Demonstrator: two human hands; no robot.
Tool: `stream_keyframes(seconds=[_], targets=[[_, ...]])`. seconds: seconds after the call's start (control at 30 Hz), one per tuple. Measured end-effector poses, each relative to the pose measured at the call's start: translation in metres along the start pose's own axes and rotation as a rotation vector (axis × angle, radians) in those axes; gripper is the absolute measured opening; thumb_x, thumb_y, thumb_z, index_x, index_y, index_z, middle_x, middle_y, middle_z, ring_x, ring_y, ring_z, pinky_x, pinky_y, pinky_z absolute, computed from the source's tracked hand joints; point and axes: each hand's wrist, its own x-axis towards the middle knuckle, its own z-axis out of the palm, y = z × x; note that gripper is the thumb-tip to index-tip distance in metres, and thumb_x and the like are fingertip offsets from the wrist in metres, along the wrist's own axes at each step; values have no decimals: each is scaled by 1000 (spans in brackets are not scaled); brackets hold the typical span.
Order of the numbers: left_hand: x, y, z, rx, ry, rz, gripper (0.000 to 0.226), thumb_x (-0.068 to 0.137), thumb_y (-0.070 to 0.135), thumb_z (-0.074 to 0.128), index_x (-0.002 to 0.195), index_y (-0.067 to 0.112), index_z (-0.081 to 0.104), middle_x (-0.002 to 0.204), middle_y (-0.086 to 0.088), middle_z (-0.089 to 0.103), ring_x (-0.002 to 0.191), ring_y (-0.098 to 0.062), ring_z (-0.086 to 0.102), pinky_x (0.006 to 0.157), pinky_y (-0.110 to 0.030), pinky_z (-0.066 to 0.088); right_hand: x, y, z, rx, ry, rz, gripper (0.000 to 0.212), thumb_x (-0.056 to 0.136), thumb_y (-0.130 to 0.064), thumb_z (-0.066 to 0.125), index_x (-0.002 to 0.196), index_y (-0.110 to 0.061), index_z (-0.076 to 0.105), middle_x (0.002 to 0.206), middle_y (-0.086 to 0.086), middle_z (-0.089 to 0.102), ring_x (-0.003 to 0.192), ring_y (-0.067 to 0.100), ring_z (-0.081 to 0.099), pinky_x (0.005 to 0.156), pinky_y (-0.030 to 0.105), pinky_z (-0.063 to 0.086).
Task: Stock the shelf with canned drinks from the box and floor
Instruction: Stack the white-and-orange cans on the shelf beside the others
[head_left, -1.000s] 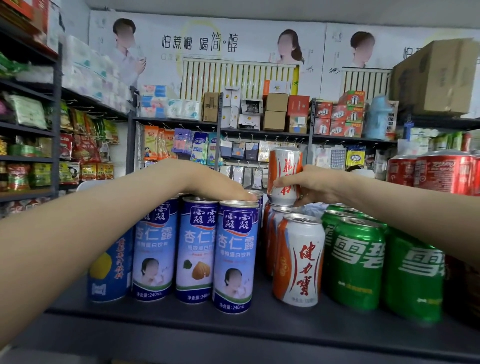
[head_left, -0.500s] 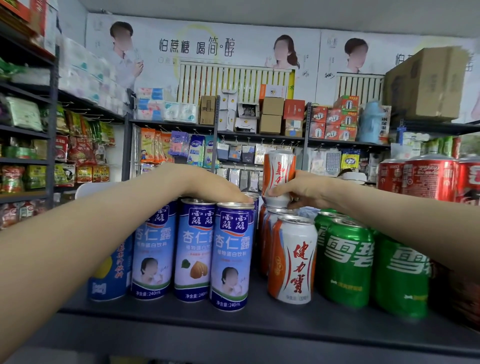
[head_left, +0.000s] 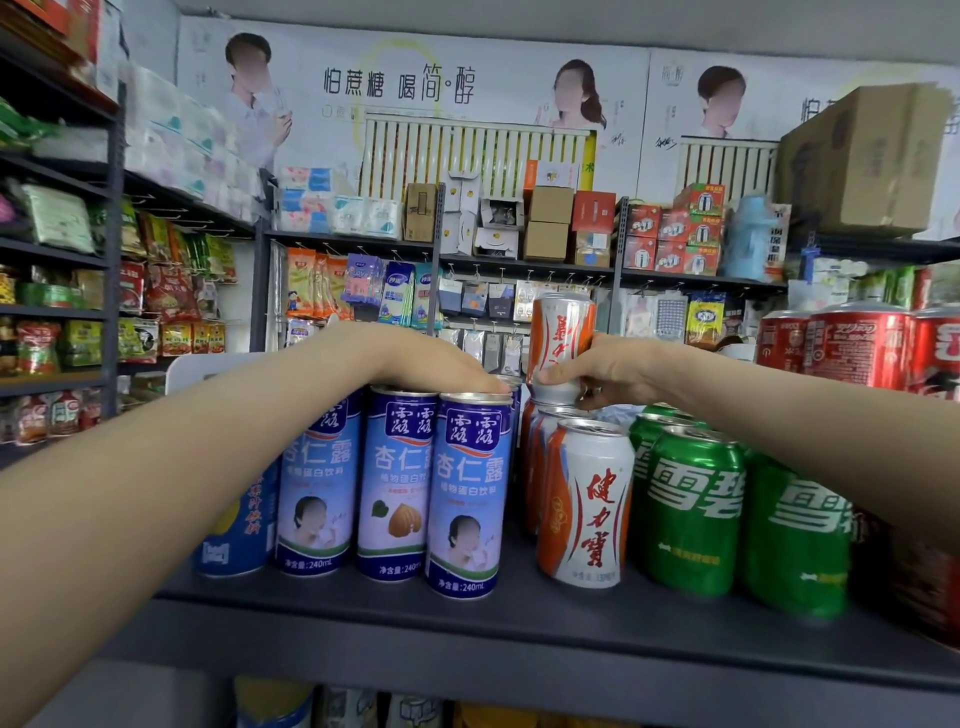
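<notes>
My right hand (head_left: 602, 371) grips the lower part of an orange-and-white can (head_left: 561, 332), held upright on top of the row of matching orange-and-white cans (head_left: 584, 504) on the dark shelf (head_left: 467, 629). My left hand (head_left: 431, 364) lies palm down over the tops of the tall blue almond-drink cans (head_left: 467, 493); its fingers are flat and hold nothing. Green soda cans (head_left: 691, 509) stand to the right of the orange row.
Red cans (head_left: 857, 343) are stacked higher at the right edge. A large cardboard box (head_left: 862, 156) sits on a far upper shelf. Snack racks (head_left: 62, 291) line the left aisle. More goods show below the shelf front (head_left: 363, 709).
The orange-and-white can in my right hand has sunk a little onto the cans below it. My left hand has stayed on the blue cans.
</notes>
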Motion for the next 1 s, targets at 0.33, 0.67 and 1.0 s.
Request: stream_keyframes(seconds=[0.33,0.67,1.0], targets=[[-5,8,-6,103,85,88,51,94,54,39,134,24,48,137,4,50,122,-14,47,107,-34,34,-14,-9,5,-21,132,3,95,46,-21,89,125,-6,40,118,12,61,112,30,56,100,52,42],[-22,19,-23,23,392,96,41,94,36,51,132,20,51,133,2,53,114,-12,49,91,-23,35,-57,-17,-13,-137,319,-97,96,68,-17,83,142,-15,21,131,13,47,109,24,47,96,41,41],[-53,65,-22,-116,630,140,43,92,37,54,130,16,51,128,-3,57,115,-17,53,93,-27,39,-145,-32,-16,-162,401,-311,75,76,-21,78,136,-13,34,137,7,44,119,21,47,98,34,41]])
